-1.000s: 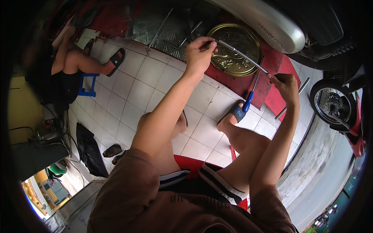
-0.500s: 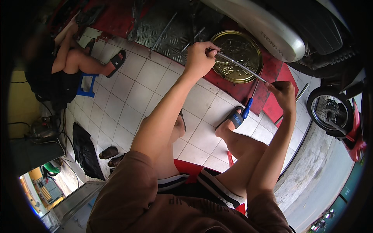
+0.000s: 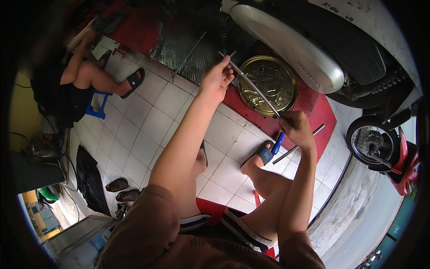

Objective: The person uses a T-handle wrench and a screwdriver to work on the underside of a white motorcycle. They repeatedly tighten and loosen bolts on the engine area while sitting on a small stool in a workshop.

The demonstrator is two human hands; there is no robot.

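Note:
A long metal T-handle wrench (image 3: 260, 93) slants across in front of me. My left hand (image 3: 217, 81) pinches its upper end lightly, thumb against the shaft and fingers curled. My right hand (image 3: 297, 128) is closed round the shaft's lower end, near the crossbar (image 3: 312, 134). Behind the wrench lies a round gold-coloured embossed tray (image 3: 273, 78) on the red platform (image 3: 309, 117). Below my right hand shows the blue handle of a screwdriver (image 3: 277, 143); its shaft is mostly hidden.
A motorbike with a silver cover (image 3: 291, 49) stands over the platform. Another rod (image 3: 190, 51) lies on the dark tread plate (image 3: 174, 47). At left a person sits on a blue stool (image 3: 98, 104). A red motorbike (image 3: 405, 168) is at right; dark shoes (image 3: 117, 184) lie on the tiles.
The wrench has moved left and toward me with both hands and now slants more steeply. My left hand has loosened from a full grip to a lighter hold. The view has shifted slightly.

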